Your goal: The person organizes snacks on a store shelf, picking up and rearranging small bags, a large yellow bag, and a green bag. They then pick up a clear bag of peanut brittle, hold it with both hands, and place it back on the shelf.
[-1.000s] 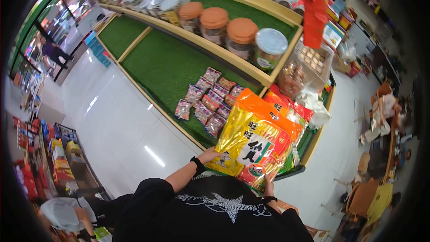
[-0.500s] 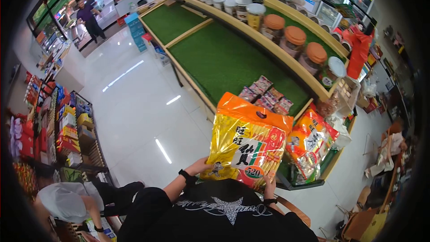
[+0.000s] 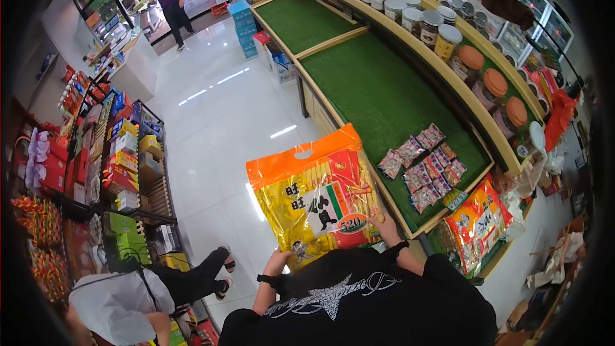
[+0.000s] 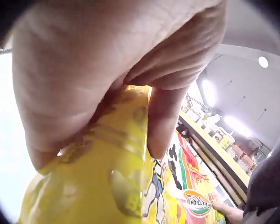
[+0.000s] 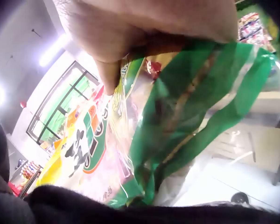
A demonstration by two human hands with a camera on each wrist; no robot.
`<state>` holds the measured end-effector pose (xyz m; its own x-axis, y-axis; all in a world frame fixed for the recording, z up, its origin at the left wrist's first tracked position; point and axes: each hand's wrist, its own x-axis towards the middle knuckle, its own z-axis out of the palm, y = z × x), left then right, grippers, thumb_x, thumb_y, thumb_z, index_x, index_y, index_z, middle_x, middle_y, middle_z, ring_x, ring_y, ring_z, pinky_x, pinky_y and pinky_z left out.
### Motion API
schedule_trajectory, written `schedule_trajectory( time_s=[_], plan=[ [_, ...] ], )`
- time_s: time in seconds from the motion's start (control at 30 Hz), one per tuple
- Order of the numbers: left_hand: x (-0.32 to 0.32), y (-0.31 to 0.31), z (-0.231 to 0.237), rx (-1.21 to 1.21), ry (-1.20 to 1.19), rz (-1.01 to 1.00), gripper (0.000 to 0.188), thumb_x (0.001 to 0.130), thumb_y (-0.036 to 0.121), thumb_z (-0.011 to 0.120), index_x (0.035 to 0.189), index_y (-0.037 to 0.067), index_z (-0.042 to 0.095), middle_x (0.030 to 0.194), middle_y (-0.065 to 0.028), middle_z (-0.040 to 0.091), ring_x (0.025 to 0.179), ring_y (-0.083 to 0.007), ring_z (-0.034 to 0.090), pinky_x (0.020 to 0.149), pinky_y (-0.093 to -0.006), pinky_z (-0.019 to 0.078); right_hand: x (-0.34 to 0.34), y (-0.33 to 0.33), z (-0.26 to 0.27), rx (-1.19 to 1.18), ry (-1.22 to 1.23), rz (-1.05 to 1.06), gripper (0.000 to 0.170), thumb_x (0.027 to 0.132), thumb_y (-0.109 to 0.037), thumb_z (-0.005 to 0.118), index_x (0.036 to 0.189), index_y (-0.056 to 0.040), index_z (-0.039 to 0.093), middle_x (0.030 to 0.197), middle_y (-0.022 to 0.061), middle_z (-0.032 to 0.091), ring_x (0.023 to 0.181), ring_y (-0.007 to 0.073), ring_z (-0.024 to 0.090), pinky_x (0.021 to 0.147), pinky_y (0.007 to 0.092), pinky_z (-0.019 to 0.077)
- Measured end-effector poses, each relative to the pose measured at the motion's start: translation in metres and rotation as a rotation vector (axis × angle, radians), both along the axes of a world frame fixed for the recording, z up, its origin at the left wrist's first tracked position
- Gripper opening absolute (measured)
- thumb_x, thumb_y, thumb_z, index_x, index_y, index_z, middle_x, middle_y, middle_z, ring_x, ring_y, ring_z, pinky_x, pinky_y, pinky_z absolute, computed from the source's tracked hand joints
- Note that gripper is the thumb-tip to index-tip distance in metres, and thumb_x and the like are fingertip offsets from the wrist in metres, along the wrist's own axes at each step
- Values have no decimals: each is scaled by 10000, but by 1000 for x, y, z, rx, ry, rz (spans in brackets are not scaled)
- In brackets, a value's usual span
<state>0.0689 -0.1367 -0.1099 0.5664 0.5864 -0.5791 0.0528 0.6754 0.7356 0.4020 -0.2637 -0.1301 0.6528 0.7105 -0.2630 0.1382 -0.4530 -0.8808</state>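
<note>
A large yellow snack bag point(image 3: 314, 202) with an orange top band, a handle hole and "520" printed on it is held in front of the body. My left hand point(image 3: 277, 261) grips its lower left edge. In the left wrist view the thumb and fingers of the left hand point(image 4: 107, 60) pinch the yellow plastic from both sides. My right hand point(image 3: 385, 230) holds the lower right edge, its thumb on the printed front. Behind that edge, a green see-through strip of the bag point(image 5: 196, 112) shows in the right wrist view.
Small candy packets point(image 3: 426, 176) lie on the green-lined display stand point(image 3: 378, 77) at right, beside an orange snack bag point(image 3: 477, 224). Jars point(image 3: 431, 27) line its upper shelf. A person in white point(image 3: 122, 301) bends by the left rack point(image 3: 125, 166); another person point(image 3: 172, 6) stands near the door.
The view has swung left, and the bag has moved away from the display stand to over the floor aisle, tilting the other way. Both hands keep their hold on it.
</note>
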Motion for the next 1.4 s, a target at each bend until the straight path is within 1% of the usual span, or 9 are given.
schedule_trajectory(
  time_s=[0.1, 0.17, 0.43, 0.53, 0.67, 1.0, 1.2, 1.3, 1.4],
  plan=[
    [-3, 15, -19, -90, 31, 81, 427, 707, -16, 479, 1130, -51, 437, 1073, -121, 535, 974, -222, 520, 872, -313, 394, 5, 40, 15, -109, -17, 95, 582, 688, -416, 648, 1017, 41, 502, 896, 189, 587, 844, 290, 573, 730, 339, 430],
    [5, 38, -21, -92, 15, 73, 433, 706, -18, 476, 1135, -48, 428, 1072, -120, 533, 978, -228, 516, 874, -313, 390, 7, 63, 39, -200, -72, 72, 492, 695, -307, 672, 1001, 48, 521, 899, 152, 590, 825, 204, 566, 727, 297, 430],
    [95, 159, -2, 16, 107, 4, 458, 702, -1, 457, 1154, -46, 406, 1077, -120, 530, 968, -229, 522, 859, -303, 400, 97, 169, 17, -92, 41, 76, 612, 697, -428, 639, 1047, 50, 484, 960, 203, 574, 895, 278, 562, 771, 326, 425],
    [135, 206, -3, 25, 43, -34, 463, 689, -11, 471, 1147, -45, 416, 1074, -115, 534, 971, -230, 522, 872, -312, 394, 133, 192, 6, 58, 176, 105, 514, 745, -362, 618, 1068, 11, 474, 955, 87, 578, 833, 190, 558, 750, 304, 438],
    [172, 240, 6, -10, 1, -67, 482, 661, -32, 484, 1139, -45, 427, 1064, -122, 544, 978, -225, 521, 872, -324, 403, 177, 202, -14, 99, 348, 213, 436, 759, -227, 618, 1088, 9, 455, 962, 69, 559, 856, 139, 531, 770, 274, 433],
    [270, 328, 13, -56, 196, -416, 439, 686, -29, 458, 1124, -26, 430, 1020, -104, 551, 931, -213, 534, 825, -306, 426, 199, 181, -39, 122, 398, -47, 484, 769, -153, 598, 1173, 12, 388, 1093, 81, 498, 997, 157, 463, 859, 293, 372],
    [354, 392, 11, -121, 33, -610, 428, 697, -32, 456, 1124, -49, 431, 1054, -115, 536, 941, -218, 528, 844, -310, 416, 193, 185, -40, 203, 353, -284, 546, 737, -127, 597, 1206, 11, 354, 1118, 111, 483, 1008, 181, 463, 867, 293, 367],
    [399, 441, -6, -19, 11, -812, 441, 694, -39, 445, 1134, -52, 428, 1071, -125, 533, 962, -224, 524, 859, -305, 407, 186, 216, -2, -40, 297, -556, 562, 709, -144, 607, 1192, 22, 371, 1096, 135, 496, 980, 207, 486, 829, 303, 386],
    [460, 482, 4, -61, -19, -990, 479, 678, -53, 436, 1156, -52, 415, 1088, -134, 530, 992, -228, 519, 866, -306, 404, 193, 240, -6, 165, 313, -702, 521, 701, -138, 608, 1156, 27, 415, 1052, 136, 525, 959, 213, 503, 821, 300, 391]
  ],
)
